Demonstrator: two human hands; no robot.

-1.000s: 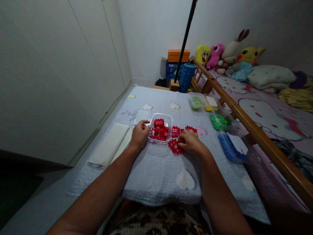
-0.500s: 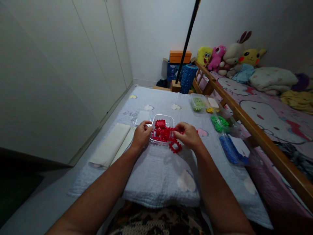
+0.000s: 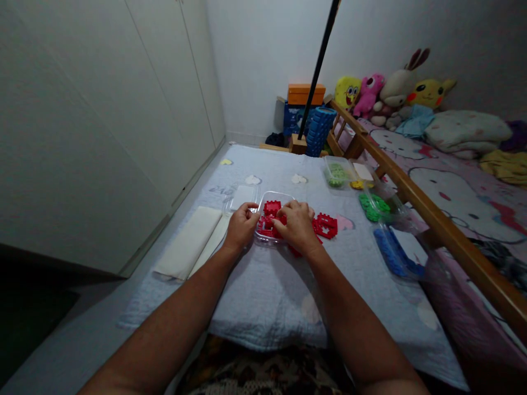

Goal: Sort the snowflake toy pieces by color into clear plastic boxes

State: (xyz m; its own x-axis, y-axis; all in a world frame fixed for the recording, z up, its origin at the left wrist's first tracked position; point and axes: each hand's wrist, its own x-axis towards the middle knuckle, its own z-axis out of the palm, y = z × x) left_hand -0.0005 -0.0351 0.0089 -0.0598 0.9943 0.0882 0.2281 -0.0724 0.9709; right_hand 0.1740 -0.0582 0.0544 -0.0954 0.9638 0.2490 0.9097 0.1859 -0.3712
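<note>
My left hand [image 3: 242, 224] pinches the left rim of a clear plastic container [image 3: 275, 194]. Inside it lie several red interlocking plastic pieces [image 3: 272, 207] with toothed edges. My right hand [image 3: 297, 222] reaches over the container's right side, its fingers curled down onto the red pieces and closed around one, mostly hidden beneath them. Just right of that hand, more red toothed pieces [image 3: 326, 226] rest on the cloth, and another is partly covered by my wrist. Behind my left hand lies a clear lid [image 3: 241, 198] with a white label.
A folded cream cloth [image 3: 187, 241] lies at left on the pale blue table cover [image 3: 263, 307]. Along the right stand clear containers of light green [image 3: 336, 175], yellow [image 3: 361, 185], green [image 3: 374, 207] and blue pieces [image 3: 391, 253], beside a wooden bed rail [image 3: 411, 192].
My right hand has moved left from beside the container to over the red pieces inside it. The red pieces on the cloth at right are now uncovered. My left hand keeps its hold.
</note>
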